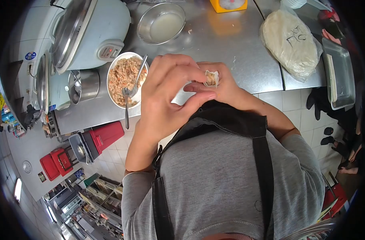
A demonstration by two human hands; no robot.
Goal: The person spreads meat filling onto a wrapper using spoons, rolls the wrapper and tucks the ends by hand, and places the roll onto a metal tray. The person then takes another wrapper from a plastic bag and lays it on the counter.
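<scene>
Filled wrapper [211, 79]: right of the filling bowl [137, 96]; likely light, soft, moist, easily torn.
Right hand [227, 85]: curled round the wrapper's sides.
Left hand [160, 94]: thumb and index apart, index fingertip beside the rim, contact unclear.
Hold: cup low, pinch edge gently; squeezing probably splits it.

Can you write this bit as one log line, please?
right hand: holds filled wrapper | left hand: curved beside it | white bowl: pinkish mixture, spoons
</scene>
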